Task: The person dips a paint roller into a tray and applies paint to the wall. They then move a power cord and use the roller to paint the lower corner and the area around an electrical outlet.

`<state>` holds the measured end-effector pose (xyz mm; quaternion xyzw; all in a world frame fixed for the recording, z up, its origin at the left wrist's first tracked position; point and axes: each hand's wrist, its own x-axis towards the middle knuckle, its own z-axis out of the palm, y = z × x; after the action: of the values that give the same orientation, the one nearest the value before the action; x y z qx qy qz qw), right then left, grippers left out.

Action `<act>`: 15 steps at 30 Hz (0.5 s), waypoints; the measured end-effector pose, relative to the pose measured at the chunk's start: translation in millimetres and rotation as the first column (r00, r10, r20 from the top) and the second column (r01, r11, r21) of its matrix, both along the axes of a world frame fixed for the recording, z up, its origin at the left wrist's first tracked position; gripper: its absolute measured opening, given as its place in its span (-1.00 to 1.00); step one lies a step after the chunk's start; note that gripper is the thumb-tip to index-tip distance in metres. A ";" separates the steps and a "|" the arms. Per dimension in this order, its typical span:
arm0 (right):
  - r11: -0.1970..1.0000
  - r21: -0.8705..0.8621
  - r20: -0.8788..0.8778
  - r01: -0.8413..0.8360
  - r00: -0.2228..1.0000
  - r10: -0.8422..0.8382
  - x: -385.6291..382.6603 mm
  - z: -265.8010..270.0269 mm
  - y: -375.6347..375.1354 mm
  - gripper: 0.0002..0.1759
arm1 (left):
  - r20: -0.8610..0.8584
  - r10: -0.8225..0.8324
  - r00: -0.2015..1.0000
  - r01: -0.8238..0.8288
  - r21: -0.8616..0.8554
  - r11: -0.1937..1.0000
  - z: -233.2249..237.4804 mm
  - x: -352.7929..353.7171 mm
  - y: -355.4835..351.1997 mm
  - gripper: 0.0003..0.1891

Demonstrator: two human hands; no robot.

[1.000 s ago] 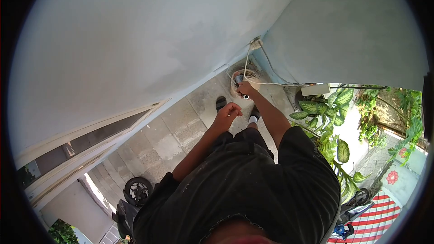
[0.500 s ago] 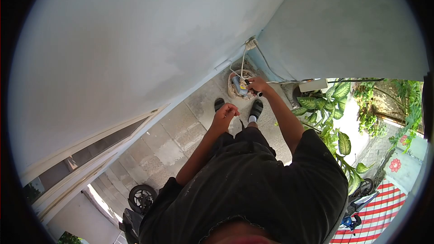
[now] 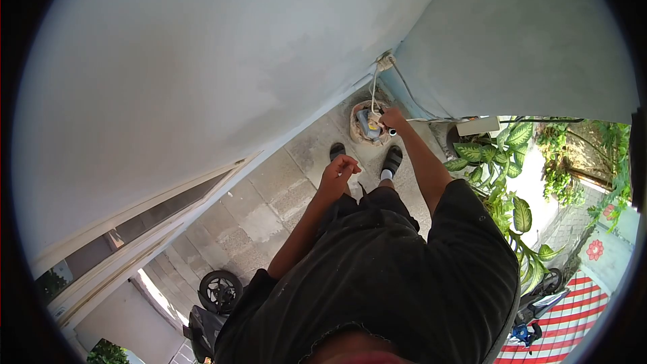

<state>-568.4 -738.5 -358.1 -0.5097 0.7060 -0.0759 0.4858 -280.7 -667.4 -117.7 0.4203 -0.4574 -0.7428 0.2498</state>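
Observation:
My right hand (image 3: pixel 393 118) is closed around a short black-handled tool (image 3: pixel 392 132), whose round, pale end shows below the fist. The fist is right at the rim of an open, whitish sack (image 3: pixel 354 132) on the paving. Inside the sack lies a grey-blue container (image 3: pixel 368 126) with a yellow patch. A pale cord (image 3: pixel 374 87) runs from the wall corner down to the sack. Held in front of my waist, my left hand (image 3: pixel 339 174) has its fingers curled together in a pinch; I cannot tell what small pale thing is in them.
Two walls meet at the corner beyond the sack, where a wrapped cord bundle (image 3: pixel 386 62) hangs. Potted leafy plants (image 3: pixel 495 155) stand on the right. A motorbike wheel (image 3: pixel 220 290) is at lower left. My sandalled feet (image 3: pixel 392 160) are close to the sack.
The view has shifted slightly, so the sack and corner appear further right. My right hand has turned, hiding more of the black handle. My left hand stays pinched before my waist.

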 end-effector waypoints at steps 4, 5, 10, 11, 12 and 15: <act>0.915 0.243 0.282 0.323 0.879 -0.385 -20.5 139.7 4.3 -0.72 | -0.009 0.002 1.000 -0.002 -0.004 1.000 -8.7 3.2 1.8 -0.89; 0.914 0.245 0.285 0.323 0.877 -0.386 -24.3 148.3 3.1 -0.72 | -0.004 0.002 1.000 -0.002 0.000 1.000 -6.3 3.3 1.9 -0.89; 0.862 0.330 0.376 0.385 0.784 -0.494 -28.4 112.0 -19.3 -0.75 | 0.015 -0.003 1.000 0.003 0.002 1.000 -1.6 1.6 -0.3 -0.89; 0.824 0.322 0.414 0.466 0.714 -0.565 -19.5 86.4 -18.5 -0.82 | 0.014 -0.012 1.000 0.012 0.002 1.000 -4.0 1.0 0.4 -0.89; 0.863 0.308 0.409 0.401 0.763 -0.501 -13.2 31.8 -20.2 -0.90 | 0.011 -0.018 1.000 0.018 0.000 1.000 -6.2 -0.7 -0.5 -0.89; 0.980 0.088 0.245 0.181 0.949 -0.197 14.4 -83.5 -12.0 -0.90 | -0.030 -0.034 0.999 0.034 0.000 0.999 -8.5 -6.2 -0.5 -0.89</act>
<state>-554.0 -750.5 -441.6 -0.4100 0.6861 -0.1636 0.5783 -286.9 -667.9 -126.2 0.4014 -0.4603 -0.7533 0.2439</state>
